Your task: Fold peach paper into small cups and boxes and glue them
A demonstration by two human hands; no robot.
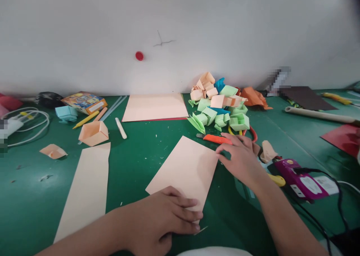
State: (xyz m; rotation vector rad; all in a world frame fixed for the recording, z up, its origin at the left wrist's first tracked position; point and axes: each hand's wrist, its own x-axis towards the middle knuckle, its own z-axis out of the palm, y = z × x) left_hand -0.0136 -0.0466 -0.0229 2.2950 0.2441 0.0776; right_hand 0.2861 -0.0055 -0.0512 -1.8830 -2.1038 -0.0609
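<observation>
A peach sheet of paper (185, 169) lies slanted on the green tabletop in front of me. My left hand (171, 214) rests flat across its near end, fingers stretched out and pressing it down. At the far right corner of the sheet, the thumb and forefinger of my right hand (243, 158) pinch the paper's edge. Just beyond, an orange utility knife (216, 139) lies by the raised fingers of that hand; whether they touch it I cannot tell. A thin paper sliver (201, 231) is beside my left fingertips.
Folded paper pieces (222, 111) heap up at the back right. A peach paper stack (156, 107) lies by the wall. Leftward are a paper strip (87, 184), an open paper box (94, 133) and a white stick (120, 128). A purple power strip (300, 179) with cables sits right.
</observation>
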